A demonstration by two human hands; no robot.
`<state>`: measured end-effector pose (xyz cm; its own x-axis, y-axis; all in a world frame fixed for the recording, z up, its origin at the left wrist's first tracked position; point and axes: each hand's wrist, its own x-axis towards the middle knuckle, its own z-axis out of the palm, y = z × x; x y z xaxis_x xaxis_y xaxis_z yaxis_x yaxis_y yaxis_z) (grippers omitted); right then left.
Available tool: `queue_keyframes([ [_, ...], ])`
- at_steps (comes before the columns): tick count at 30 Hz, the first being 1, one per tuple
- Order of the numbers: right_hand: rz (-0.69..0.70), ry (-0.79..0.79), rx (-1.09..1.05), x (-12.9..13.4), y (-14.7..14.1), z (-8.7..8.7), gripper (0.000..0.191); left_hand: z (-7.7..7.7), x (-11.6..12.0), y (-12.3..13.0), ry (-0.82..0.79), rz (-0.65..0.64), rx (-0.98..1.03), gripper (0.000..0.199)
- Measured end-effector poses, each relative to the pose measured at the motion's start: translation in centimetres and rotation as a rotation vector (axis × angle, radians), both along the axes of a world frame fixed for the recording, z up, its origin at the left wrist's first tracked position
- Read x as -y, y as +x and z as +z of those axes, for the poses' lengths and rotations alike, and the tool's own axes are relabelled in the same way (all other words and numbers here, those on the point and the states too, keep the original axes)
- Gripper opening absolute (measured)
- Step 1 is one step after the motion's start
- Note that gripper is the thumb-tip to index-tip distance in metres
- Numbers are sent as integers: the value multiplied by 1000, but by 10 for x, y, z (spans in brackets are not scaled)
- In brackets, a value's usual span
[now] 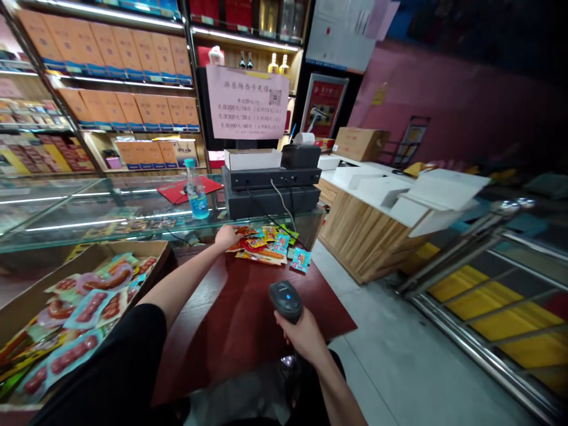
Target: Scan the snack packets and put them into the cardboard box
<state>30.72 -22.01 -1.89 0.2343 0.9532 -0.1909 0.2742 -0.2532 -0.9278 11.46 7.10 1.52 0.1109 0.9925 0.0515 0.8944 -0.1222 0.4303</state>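
My right hand (304, 331) is wrapped round the handle of a dark grey barcode scanner (286, 300), which shows a small blue light on top. The scanner is above the dark red tabletop (222, 319). At the left end of a pile of small snack packets (261, 242), my left hand (226, 236) reaches in and touches the packets. Its fingers are mostly hidden, so their grip does not show. A blue packet (300, 259) lies at the pile's right side, and a long sausage packet (261, 257) lies along its near edge.
An open carton (164, 251) of packaged sausages stands at left. Behind the pile are a glass counter (110, 204), a bottle of blue drink (198, 198), black cash-register boxes (270, 198) and a paper sign (248, 103). A wooden-sided counter (364, 236) and metal railing (461, 331) stand at right.
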Motion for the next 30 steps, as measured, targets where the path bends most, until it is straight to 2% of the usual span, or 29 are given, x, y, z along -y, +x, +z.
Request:
queue_keyframes([
  [6,10,28,-5,3,1,-3,26,-10,8,-12,47,-131,-154,49],
  [10,53,44,-9,2,-7,-2,27,-18,32,-36,-15,-360,-232,36],
  [12,80,59,-1,1,-13,-1,27,-22,46,-52,-20,-468,-249,35],
  [18,136,78,8,2,-32,-2,27,-22,85,-90,-66,-538,-258,24],
  [20,148,88,16,2,-38,-2,27,-20,95,-96,7,-468,-249,24],
  [22,164,103,30,2,-44,0,26,-19,101,-99,88,-250,-252,39],
  [23,175,106,36,2,-47,1,26,-19,102,-100,77,-121,-260,46],
  [25,188,107,38,3,-52,5,25,-20,100,-99,-54,59,-262,50],
  [27,199,106,35,4,-57,10,25,-20,94,-95,-209,105,-213,47],
  [30,218,112,33,8,-61,14,25,-21,84,-87,-344,141,-45,44],
])
